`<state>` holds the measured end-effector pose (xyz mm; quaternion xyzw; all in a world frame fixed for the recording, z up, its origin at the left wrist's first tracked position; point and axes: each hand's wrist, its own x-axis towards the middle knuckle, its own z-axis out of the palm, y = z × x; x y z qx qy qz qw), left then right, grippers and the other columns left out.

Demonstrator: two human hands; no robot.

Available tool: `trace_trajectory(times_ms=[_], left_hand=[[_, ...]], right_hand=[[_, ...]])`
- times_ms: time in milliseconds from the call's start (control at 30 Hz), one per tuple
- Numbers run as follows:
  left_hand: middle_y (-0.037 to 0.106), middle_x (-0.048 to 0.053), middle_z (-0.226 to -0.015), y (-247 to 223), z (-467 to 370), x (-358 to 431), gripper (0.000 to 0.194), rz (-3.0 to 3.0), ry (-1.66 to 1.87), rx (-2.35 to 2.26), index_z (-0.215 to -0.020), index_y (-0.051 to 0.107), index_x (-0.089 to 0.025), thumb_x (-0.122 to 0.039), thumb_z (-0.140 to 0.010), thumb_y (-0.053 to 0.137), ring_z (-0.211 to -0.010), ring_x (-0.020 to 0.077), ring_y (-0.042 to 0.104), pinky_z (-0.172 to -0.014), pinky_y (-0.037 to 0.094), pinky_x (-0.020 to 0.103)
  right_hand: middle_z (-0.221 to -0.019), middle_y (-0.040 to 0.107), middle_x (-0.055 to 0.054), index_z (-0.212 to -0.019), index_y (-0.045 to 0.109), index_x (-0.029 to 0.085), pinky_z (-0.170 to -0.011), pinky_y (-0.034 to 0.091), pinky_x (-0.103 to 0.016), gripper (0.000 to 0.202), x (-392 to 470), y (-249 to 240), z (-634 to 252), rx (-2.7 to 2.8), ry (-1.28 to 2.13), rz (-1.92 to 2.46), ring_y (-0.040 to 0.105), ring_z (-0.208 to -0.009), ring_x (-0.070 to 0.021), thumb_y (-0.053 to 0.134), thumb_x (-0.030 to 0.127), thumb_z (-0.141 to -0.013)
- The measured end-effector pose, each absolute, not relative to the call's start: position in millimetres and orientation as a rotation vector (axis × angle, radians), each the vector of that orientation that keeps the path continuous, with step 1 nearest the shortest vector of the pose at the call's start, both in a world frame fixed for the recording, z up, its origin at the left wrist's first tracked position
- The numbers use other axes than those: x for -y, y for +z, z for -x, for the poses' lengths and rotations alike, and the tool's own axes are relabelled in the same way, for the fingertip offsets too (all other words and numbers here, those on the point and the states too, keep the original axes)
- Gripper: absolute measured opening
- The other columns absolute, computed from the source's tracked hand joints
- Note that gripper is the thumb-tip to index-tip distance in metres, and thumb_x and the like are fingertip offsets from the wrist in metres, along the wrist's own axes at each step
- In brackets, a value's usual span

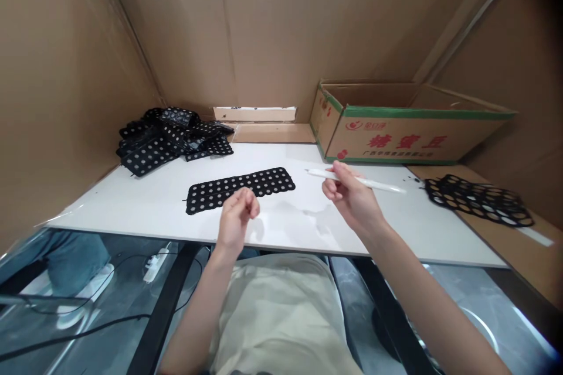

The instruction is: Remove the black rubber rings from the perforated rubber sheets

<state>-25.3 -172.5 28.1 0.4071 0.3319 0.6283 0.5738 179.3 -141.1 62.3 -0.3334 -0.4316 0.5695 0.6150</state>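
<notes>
My right hand (352, 193) is raised over the right half of the white tabletop, its fingers closed round a slim white pen-like tool (380, 186). The tool's thin point faces left. Lower and to the left, my left hand (238, 211) is curled with thumb and fingers together; whatever they may pinch is too small to make out. Just behind that hand a black sheet with rows of light round dots (211, 190) lies flat, slanting slightly up to the right. The left hand overlaps its front edge in view, and I cannot tell whether they touch.
A heap of similar black dotted sheets (176, 135) lies at the back left. An open cardboard box with green edges (396, 135) stands at the back right. Black pieces with large round holes (479, 199) rest on cardboard at the right. Cardboard walls (272, 35) enclose the tabletop.
</notes>
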Motion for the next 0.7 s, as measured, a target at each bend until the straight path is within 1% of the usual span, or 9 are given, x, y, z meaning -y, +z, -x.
trace_trajectory(times_ms=[100, 167, 233, 333, 400, 467, 533, 600, 700], left_hand=[[0.036, -0.004, -0.048, 39, 43, 160, 0.028, -0.965, 1.503, -0.745, -0.061, 0.035, -0.018, -0.028, -0.075, 0.057, -0.047, 0.0075, 0.032, -0.048, 0.027, 0.020], [0.034, -0.004, -0.047, 51, 51, 143, 0.027, -1.034, 1.505, -0.779, -0.060, 0.034, -0.018, -0.029, -0.075, 0.054, -0.046, 0.0075, 0.032, -0.047, 0.026, 0.020], [0.036, -0.004, -0.047, 62, 55, 115, 0.026, -1.159, 1.498, -0.878, -0.059, 0.035, -0.018, -0.030, -0.076, 0.051, -0.045, 0.0077, 0.033, -0.046, 0.027, 0.020], [0.045, -0.001, -0.047, 69, 56, 57, 0.025, -1.487, 1.265, -1.108, -0.058, 0.044, -0.016, -0.032, -0.078, 0.047, -0.046, 0.0083, 0.040, -0.048, 0.031, 0.020], [0.052, 0.002, -0.049, 64, 53, 16, 0.029, -1.745, 1.022, -1.295, -0.056, 0.050, -0.014, -0.033, -0.077, 0.050, -0.048, 0.0097, 0.045, -0.052, 0.035, 0.022], [0.057, 0.003, -0.051, 51, 46, -15, 0.031, -1.933, 0.791, -1.457, -0.054, 0.056, -0.013, -0.037, -0.073, 0.056, -0.052, 0.0122, 0.049, -0.056, 0.038, 0.024], [0.062, 0.005, -0.058, 34, 37, -31, 0.030, -2.058, 0.570, -1.451, -0.057, 0.061, -0.013, -0.041, -0.067, 0.064, -0.059, 0.0153, 0.053, -0.061, 0.039, 0.024], [0.067, 0.006, -0.070, 17, 28, -35, 0.031, -2.098, 0.455, -1.363, -0.068, 0.066, -0.013, -0.043, -0.061, 0.070, -0.068, 0.0176, 0.057, -0.065, 0.041, 0.024], [0.067, 0.005, -0.081, 1, 17, -29, 0.040, -2.143, 0.458, -1.310, -0.083, 0.068, -0.013, -0.034, -0.050, 0.078, -0.075, 0.0183, 0.058, -0.069, 0.042, 0.024]], right_hand=[[-0.044, 0.048, 0.005, -0.061, 0.042, 0.018, -0.036, 0.029, -0.018, 0.043, 111, 52, -176, 1.071, 1.260, 0.809, 0.046, -0.038, -0.0062, 0.073, 0.048, -0.066], [-0.042, 0.049, 0.005, -0.060, 0.039, 0.018, -0.035, 0.027, -0.018, 0.046, 88, 42, -170, 1.135, 1.239, 0.823, 0.046, -0.036, -0.0064, 0.072, 0.051, -0.065], [-0.041, 0.048, 0.005, -0.061, 0.039, 0.019, -0.034, 0.027, -0.018, 0.047, 62, 30, -166, 1.200, 1.265, 0.830, 0.045, -0.034, -0.0067, 0.071, 0.053, -0.065], [-0.040, 0.048, 0.004, -0.063, 0.039, 0.019, -0.034, 0.028, -0.018, 0.046, 21, 9, -167, 1.232, 1.335, 0.886, 0.045, -0.034, -0.0069, 0.069, 0.054, -0.066], [-0.037, 0.044, 0.005, -0.064, 0.040, 0.019, -0.031, 0.024, -0.017, 0.044, -1, -6, -172, 1.118, 1.334, 0.975, 0.041, -0.032, -0.0065, 0.065, 0.056, -0.069], [-0.035, 0.041, 0.006, -0.065, 0.040, 0.020, -0.029, 0.018, -0.017, 0.045, -14, -18, -178, 1.057, 1.328, 1.013, 0.036, -0.030, -0.0061, 0.063, 0.058, -0.069], [-0.035, 0.040, 0.007, -0.064, 0.039, 0.020, -0.029, 0.016, -0.018, 0.046, -17, -27, -182, 1.100, 1.335, 0.985, 0.032, -0.029, -0.0052, 0.066, 0.057, -0.067], [-0.035, 0.042, 0.007, -0.062, 0.038, 0.020, -0.030, 0.017, -0.017, 0.047, -13, -31, -184, 1.193, 1.331, 0.922, 0.030, -0.030, -0.0042, 0.070, 0.054, -0.063], [-0.039, 0.047, 0.005, -0.062, 0.041, 0.019, -0.032, 0.021, -0.017, 0.045, -6, -32, -183, 1.311, 1.294, 0.895, 0.035, -0.032, -0.0044, 0.075, 0.048, -0.059]])
